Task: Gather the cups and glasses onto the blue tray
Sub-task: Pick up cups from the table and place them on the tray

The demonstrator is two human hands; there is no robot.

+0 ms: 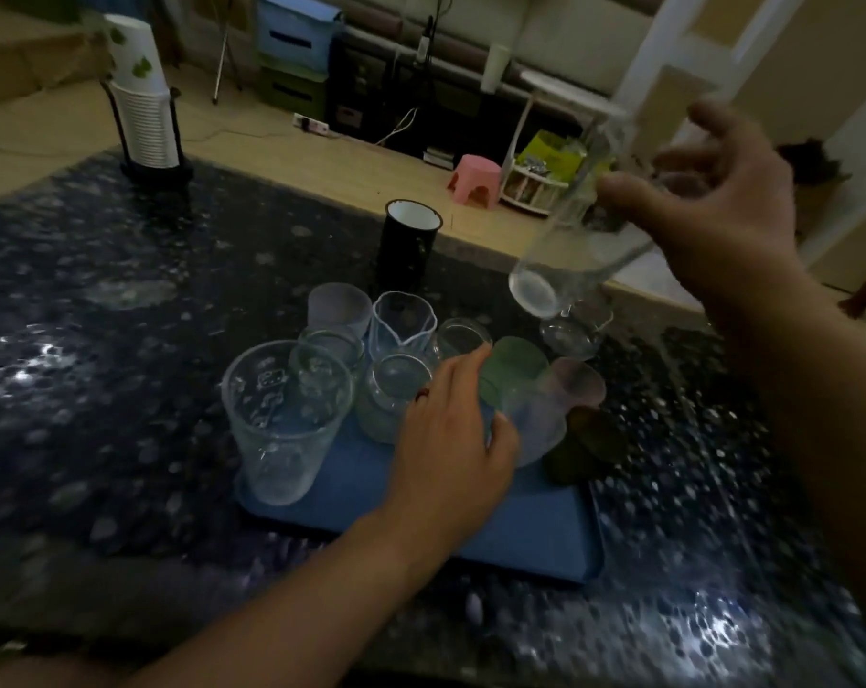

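The blue tray (530, 533) lies on the dark speckled table and carries several clear and frosted glasses, among them a tall patterned tumbler (282, 429) at its left. My left hand (450, 439) rests over the tray with its fingers around a frosted glass (535, 429) next to a green glass (510, 365). My right hand (718, 201) holds a tall clear glass (569, 240) tilted in the air above the tray's right side. A black mug (411, 240) with a white inside stands on the table behind the tray. A small clear glass (569, 335) stands off the tray's right corner.
A stack of paper cups (143, 116) in a black holder stands at the table's far left corner. Beyond the table's far edge are a pink stool (475, 178), a white rack and storage boxes on the floor.
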